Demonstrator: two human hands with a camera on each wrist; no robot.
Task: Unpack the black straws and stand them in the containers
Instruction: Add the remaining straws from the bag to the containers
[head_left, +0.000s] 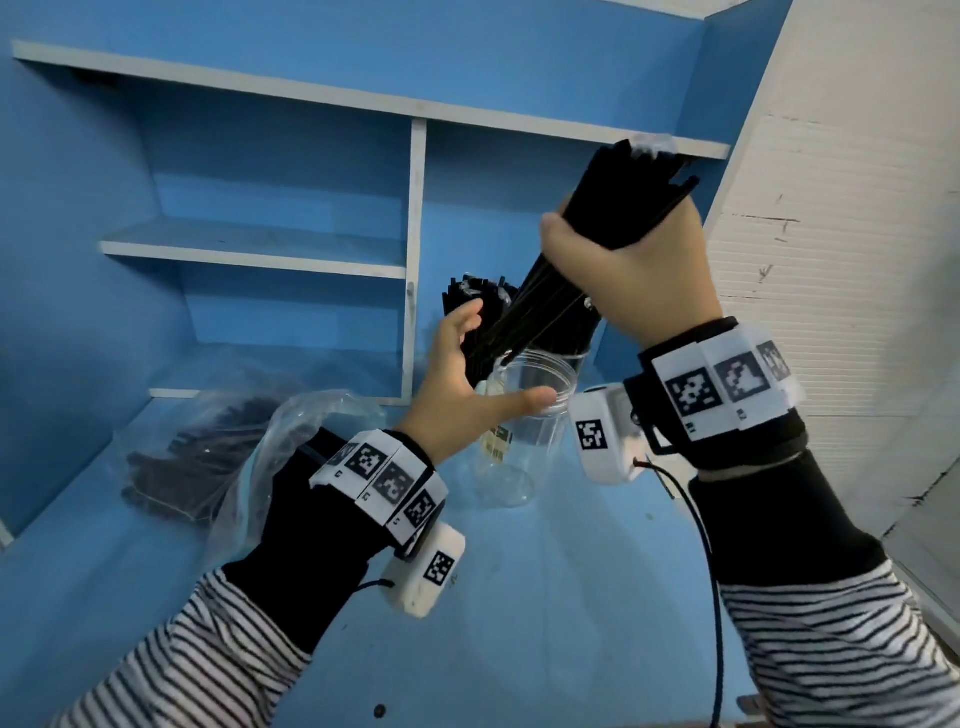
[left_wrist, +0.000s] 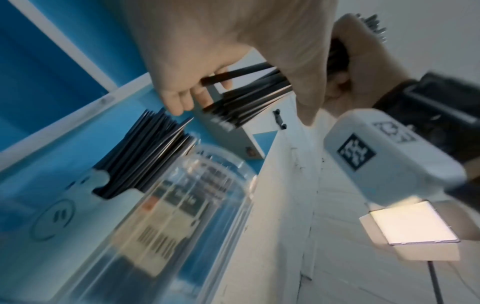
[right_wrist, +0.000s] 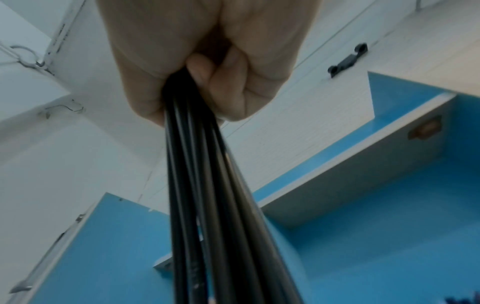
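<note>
My right hand (head_left: 631, 265) grips a thick bundle of black straws (head_left: 621, 192) around its middle and holds it tilted, top end toward the upper shelf. The bundle's lower ends (head_left: 524, 317) fan out just above the mouth of a clear plastic jar (head_left: 519, 447) on the blue counter. My left hand (head_left: 467, 369) is open beside those lower ends, fingers touching them and thumb stretched across the jar's rim. In the left wrist view the left hand's fingers (left_wrist: 187, 96) brush the straw tips (left_wrist: 246, 100) above the labelled jar (left_wrist: 182, 205). In the right wrist view the right hand (right_wrist: 207, 72) wraps the bundle (right_wrist: 207, 205).
Behind the jar a second container (head_left: 563, 343) stands full of black straws (head_left: 470, 299) against the shelf divider (head_left: 415, 249). A crumpled clear bag holding more straws (head_left: 208, 457) lies at the left of the counter. A white wall (head_left: 831, 234) closes the right side.
</note>
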